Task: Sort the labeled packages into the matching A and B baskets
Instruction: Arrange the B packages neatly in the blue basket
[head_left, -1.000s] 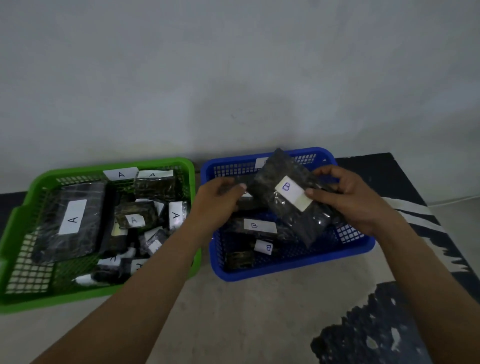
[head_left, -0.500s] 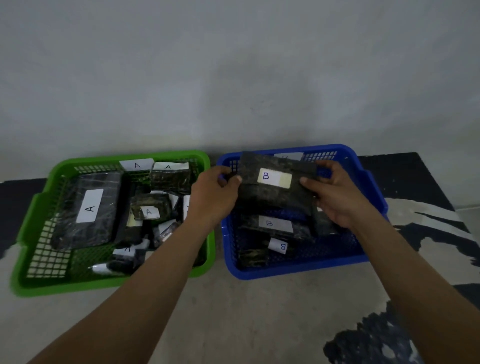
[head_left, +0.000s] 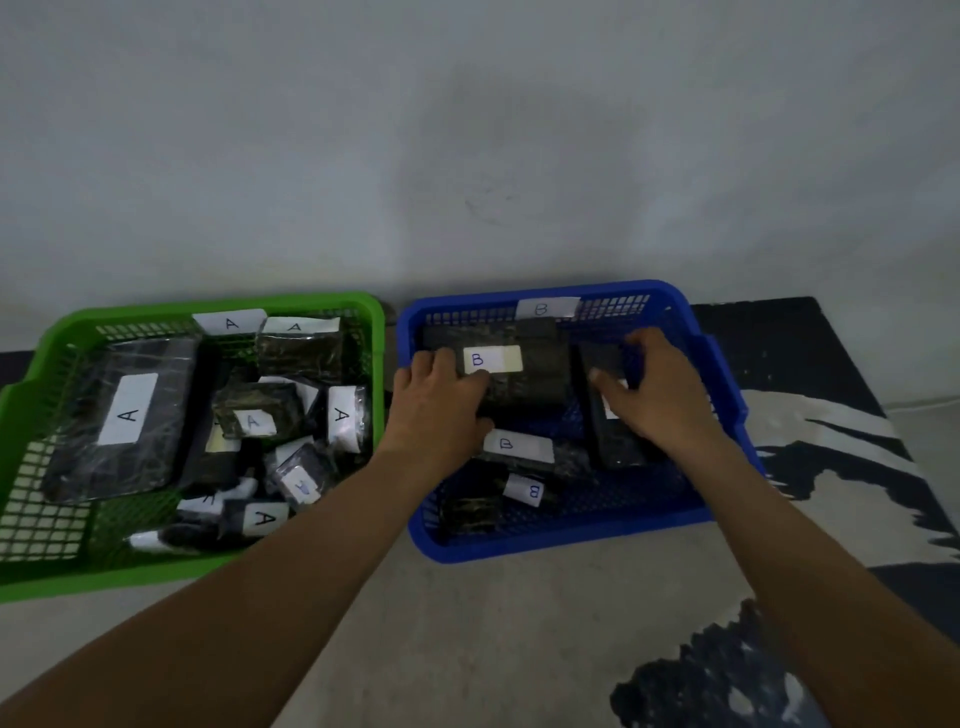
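Blue basket (head_left: 571, 540): rectangular perforated plastic, with a paper B tag on its rear wall.
B package (head_left: 524, 379): dark slab in crinkly film with a white label, lying flat inside the blue basket along its rear wall.
Left hand (head_left: 436, 410): holds the slab's left end, thumb on top near the label.
Right hand (head_left: 654, 395): fingers curled over a narrow package (head_left: 615, 447) at the blue basket's right side, and seems to grip it.
Green basket (head_left: 104, 577): just left of the blue basket, same mesh plastic, holding glossy dark A packages (head_left: 124, 415).

Left hand (head_left: 436, 410) holds B package (head_left: 530, 382) in blue basket (head_left: 566, 543); right hand (head_left: 665, 400) grips dark package (head_left: 615, 441).
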